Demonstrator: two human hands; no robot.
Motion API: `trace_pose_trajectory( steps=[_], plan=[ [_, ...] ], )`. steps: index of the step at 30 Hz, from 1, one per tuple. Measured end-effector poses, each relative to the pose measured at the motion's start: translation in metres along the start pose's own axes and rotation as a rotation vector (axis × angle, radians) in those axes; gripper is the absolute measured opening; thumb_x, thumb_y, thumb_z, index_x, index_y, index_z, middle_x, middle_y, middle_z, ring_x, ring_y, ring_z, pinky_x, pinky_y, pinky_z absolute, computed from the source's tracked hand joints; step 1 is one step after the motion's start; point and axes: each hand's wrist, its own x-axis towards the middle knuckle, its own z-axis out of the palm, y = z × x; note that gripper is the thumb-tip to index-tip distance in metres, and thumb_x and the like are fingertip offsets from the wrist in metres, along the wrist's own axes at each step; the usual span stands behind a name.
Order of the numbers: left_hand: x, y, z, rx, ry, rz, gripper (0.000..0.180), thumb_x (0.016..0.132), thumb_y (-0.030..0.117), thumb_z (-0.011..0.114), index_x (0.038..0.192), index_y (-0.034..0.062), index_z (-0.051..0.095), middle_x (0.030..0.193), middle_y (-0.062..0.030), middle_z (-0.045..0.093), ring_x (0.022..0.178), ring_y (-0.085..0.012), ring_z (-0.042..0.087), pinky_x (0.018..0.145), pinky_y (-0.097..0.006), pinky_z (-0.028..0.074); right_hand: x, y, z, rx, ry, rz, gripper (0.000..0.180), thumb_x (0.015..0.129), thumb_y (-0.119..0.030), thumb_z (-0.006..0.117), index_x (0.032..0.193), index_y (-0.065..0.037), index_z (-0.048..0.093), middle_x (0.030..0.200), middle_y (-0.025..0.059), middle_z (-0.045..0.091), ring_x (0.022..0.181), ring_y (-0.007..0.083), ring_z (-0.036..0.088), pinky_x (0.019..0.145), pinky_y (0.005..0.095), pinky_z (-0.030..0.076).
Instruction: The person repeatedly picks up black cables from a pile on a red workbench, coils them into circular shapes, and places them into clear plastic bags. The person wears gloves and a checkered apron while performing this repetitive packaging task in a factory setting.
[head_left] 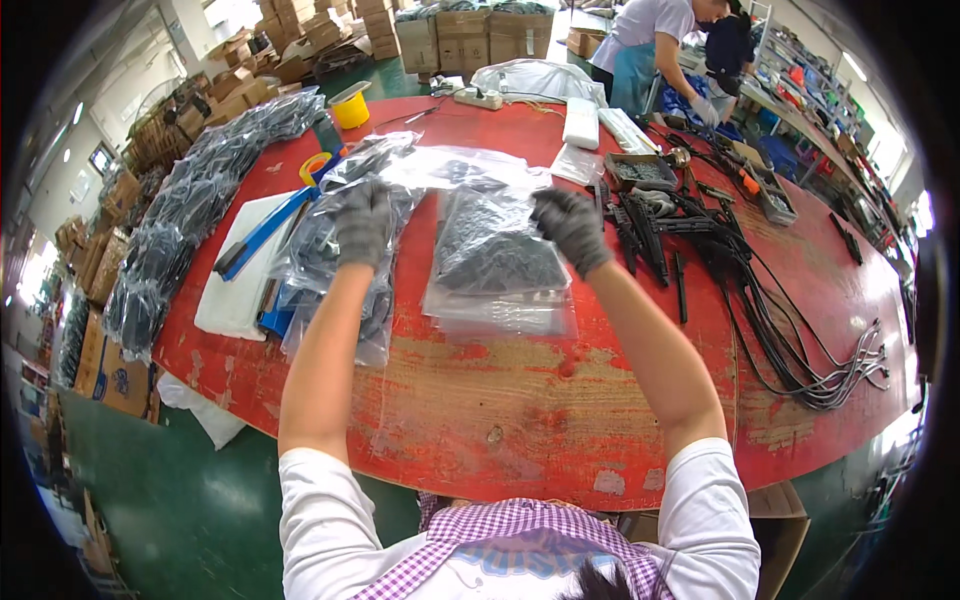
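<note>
Currently, I see left hand [363, 225] and right hand [573, 228] curled at the clear bag [465, 168], cannot tell whether either pinches it, and note uneven pulling could tear it.

Partly hidden blue lettering [530, 560] stands on the white shirt [325, 510].

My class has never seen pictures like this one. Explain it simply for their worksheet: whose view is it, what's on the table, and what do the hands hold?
There is no machine here, just a person in grey gloves: left hand and right hand. A wide fisheye camera on that person's head looks down, so straight edges bend. On the red table lie bagged dark parts, a blue-handled tool and black cables. Both hands seem to hold a clear plastic bag between them, though the exact grip is unclear.
</note>
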Motion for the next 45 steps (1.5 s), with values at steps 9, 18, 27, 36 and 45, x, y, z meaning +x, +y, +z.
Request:
trace_pose_trajectory(
  steps=[9, 18, 27, 36, 45],
  plan=[
    [-0.222, -0.035, 0.068, -0.088, -0.438, 0.495, 0.013, 0.077, 0.011, 0.055, 0.065, 0.0094, 0.051, 0.059, -0.0107, 0.048, 0.053, -0.0279, 0.049, 0.046, -0.039, 0.038, -0.146, 0.119, -0.086, -0.737, -0.238, 0.19, 0.017, 0.08, -0.015, 0.052, 0.091, -0.008, 0.063, 0.087, 0.0118, 0.065, 0.082, 0.0229, 0.062, 0.074, 0.0351, 0.048],
    [-0.329, -0.005, 0.065, -0.106, -0.911, 0.491, 0.012, 0.078, 0.012, 0.055, 0.087, 0.0097, 0.062, 0.077, -0.0121, 0.061, 0.07, -0.0302, 0.059, 0.063, -0.039, 0.048, -0.189, 0.2, -0.371, -1.67, 0.82, 0.492, 0.034, 0.079, -0.023, 0.047, 0.107, -0.006, 0.058, 0.113, 0.0177, 0.056, 0.108, 0.0307, 0.052, 0.094, 0.0414, 0.038],
    [-0.274, 0.042, 0.074, -0.109, -0.995, 0.232, 0.01, 0.078, 0.009, 0.056, 0.083, 0.0084, 0.064, 0.075, -0.0122, 0.062, 0.07, -0.028, 0.061, 0.063, -0.035, 0.049, -0.185, 0.137, -0.44, -1.68, 0.286, 0.248, 0.016, 0.087, -0.018, 0.048, 0.086, -0.008, 0.06, 0.079, 0.0114, 0.06, 0.072, 0.0282, 0.057, 0.064, 0.0398, 0.045],
    [-0.172, 0.192, 0.115, -0.731, -0.572, 0.491, 0.029, 0.079, 0.007, 0.063, 0.107, 0.0091, 0.057, 0.08, -0.0081, 0.063, 0.068, -0.0196, 0.062, 0.061, -0.029, 0.049, -0.187, -0.126, -0.265, -1.158, 0.005, -0.45, 0.015, 0.078, -0.02, 0.063, 0.085, -0.007, 0.061, 0.079, 0.0095, 0.058, 0.075, 0.0272, 0.057, 0.064, 0.0367, 0.046],
    [-0.178, 0.243, 0.042, -0.892, -2.419, -0.059, 0.045, 0.084, 0.016, 0.061, 0.124, 0.0039, 0.045, 0.092, -0.0063, 0.058, 0.074, -0.0119, 0.06, 0.076, -0.029, 0.049, -0.223, -0.181, -0.122, -1.292, -0.791, -0.365, 0.015, 0.073, -0.022, 0.054, 0.085, -0.015, 0.058, 0.076, 0.0022, 0.053, 0.075, 0.0211, 0.055, 0.061, 0.0348, 0.044]
  ],
)
